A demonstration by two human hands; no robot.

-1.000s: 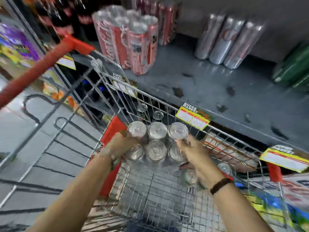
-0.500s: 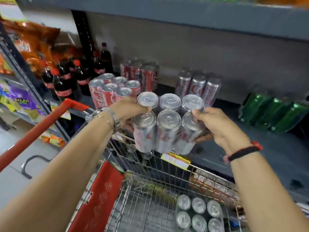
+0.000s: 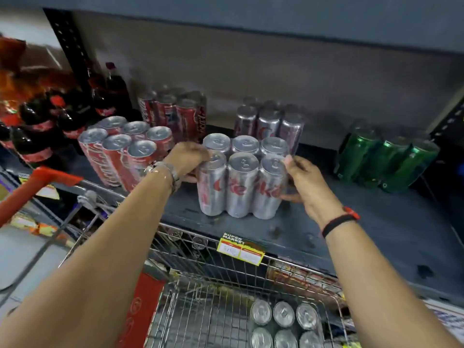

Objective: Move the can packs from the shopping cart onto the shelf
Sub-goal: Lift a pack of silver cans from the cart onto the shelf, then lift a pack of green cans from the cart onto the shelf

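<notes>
Fingers (image 3: 198, 153) of the left hand (image 3: 187, 159) curled over the top edge and side of the shrink-wrapped silver six-pack of tall cans (image 3: 242, 177), while the right hand (image 3: 305, 185) clasped its opposite side, thumb under, fingertips at the rim. That pack stood upright on the dark grey metal shelf (image 3: 351, 237), near its front edge.

At nine o'clock from it sat a red six-pack of cola cans (image 3: 125, 151), just beside the left wrist; dark cola bottles (image 3: 37, 136) crowded farther out. At eleven o'clock stood another red can pack (image 3: 175, 114), and at one o'clock, directly behind, a second silver can pack (image 3: 270, 121). At three o'clock, well apart, leaned a green can pack (image 3: 384, 159).

At six o'clock the wire shopping cart (image 3: 226, 280) with a red handle (image 3: 37, 187) held one more silver pack (image 3: 283, 322).

Half a second before, the pack was held in the air above the cart; now its base met the shelf.
</notes>
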